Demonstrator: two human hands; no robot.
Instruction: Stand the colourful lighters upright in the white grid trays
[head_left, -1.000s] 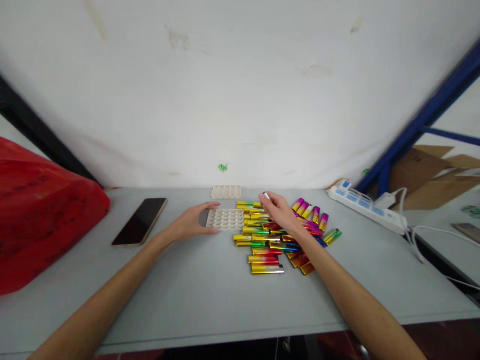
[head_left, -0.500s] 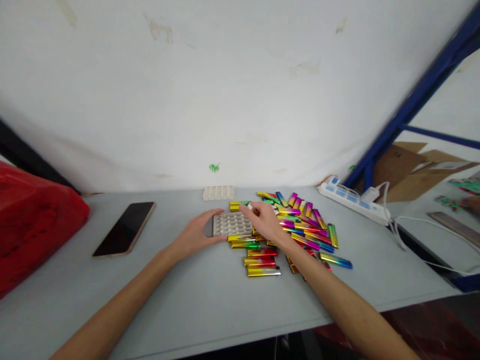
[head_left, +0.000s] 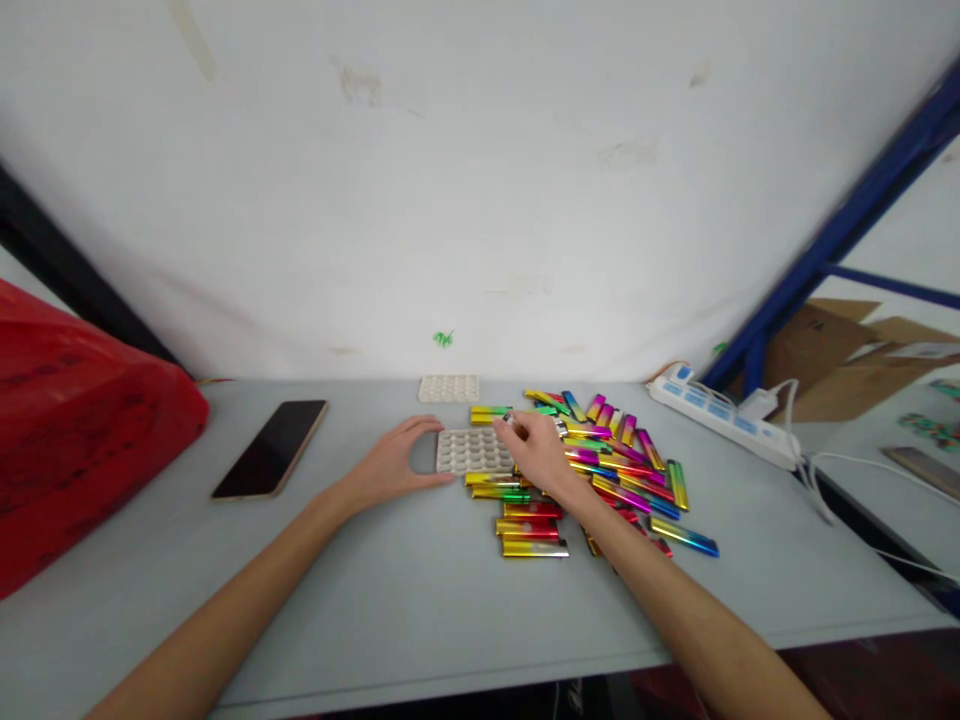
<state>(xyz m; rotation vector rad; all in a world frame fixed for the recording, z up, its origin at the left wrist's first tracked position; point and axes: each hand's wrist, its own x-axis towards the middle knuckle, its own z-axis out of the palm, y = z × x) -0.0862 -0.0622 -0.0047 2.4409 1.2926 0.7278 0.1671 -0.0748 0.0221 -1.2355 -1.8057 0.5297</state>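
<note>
A pale tray (head_left: pixel 474 452) with rows of round cells lies on the table in front of me. My left hand (head_left: pixel 397 465) curves around its left end, fingertips at the far corner and thumb at the near one, with a gap between palm and tray. Over the tray's right end, my right hand (head_left: pixel 534 450) is closed in a pinch; a lighter's silver top (head_left: pixel 512 418) shows at its fingertips, and the fingers hide the rest. Many shiny coloured lighters (head_left: pixel 630 490) lie heaped around and beneath that hand. Several yellow-ended ones (head_left: pixel 529 530) lie side by side nearer me.
A second pale tray (head_left: pixel 448 388) lies by the wall. To the left are a phone (head_left: pixel 271 448) and a red plastic bag (head_left: pixel 90 430). A white power strip (head_left: pixel 720 415) with cables lies at the right, near a blue frame (head_left: pixel 814 245) and a cardboard box (head_left: pixel 832 350).
The view has shifted slightly, so the table's contents appear farther right. Both hands keep nearly the same places at the tray, the right one still pinching at its right end.
</note>
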